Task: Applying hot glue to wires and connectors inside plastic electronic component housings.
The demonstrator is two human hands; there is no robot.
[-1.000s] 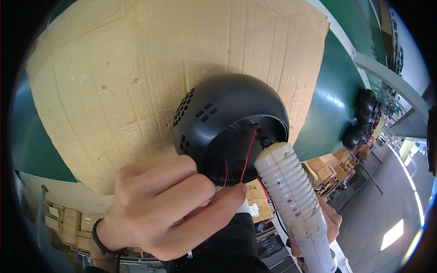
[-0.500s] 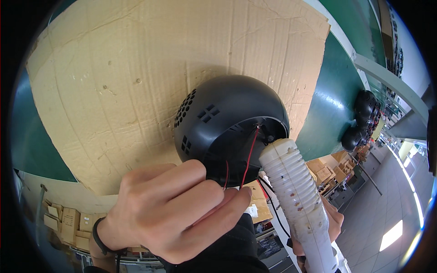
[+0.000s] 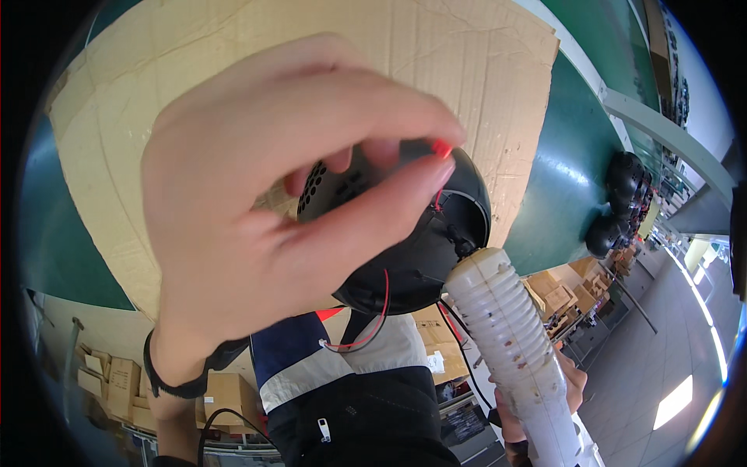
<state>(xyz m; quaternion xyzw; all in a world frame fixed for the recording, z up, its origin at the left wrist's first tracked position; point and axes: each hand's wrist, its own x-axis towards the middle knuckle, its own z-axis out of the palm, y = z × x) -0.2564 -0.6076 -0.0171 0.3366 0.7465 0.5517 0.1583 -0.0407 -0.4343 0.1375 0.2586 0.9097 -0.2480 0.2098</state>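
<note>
My left hand (image 3: 257,179) is raised over a black dome-shaped housing (image 3: 467,179), thumb and forefinger pinched on a small red wire connector (image 3: 442,148). A short red wire (image 3: 438,201) shows just below it, at the housing's opening. Another red and dark wire pair (image 3: 387,296) hangs out of the near side, with a small pale plug (image 3: 324,343) on its end. A stained white ribbed tube (image 3: 506,319) reaches up to the housing's lower right. My right hand (image 3: 572,383) is behind this tube, mostly hidden; whether it grips the tube does not show.
The housing rests on a cardboard sheet (image 3: 498,117) over a green table (image 3: 548,179). Several black rounded housings (image 3: 625,183) stand farther right. A black cable (image 3: 468,358) runs beside the tube. Cardboard boxes (image 3: 123,385) are stacked low at left, others (image 3: 556,292) at right.
My left hand has risen from the housing's near side to above it, now pinching the red connector. The other wire pair now hangs loose. The right hand has barely moved.
</note>
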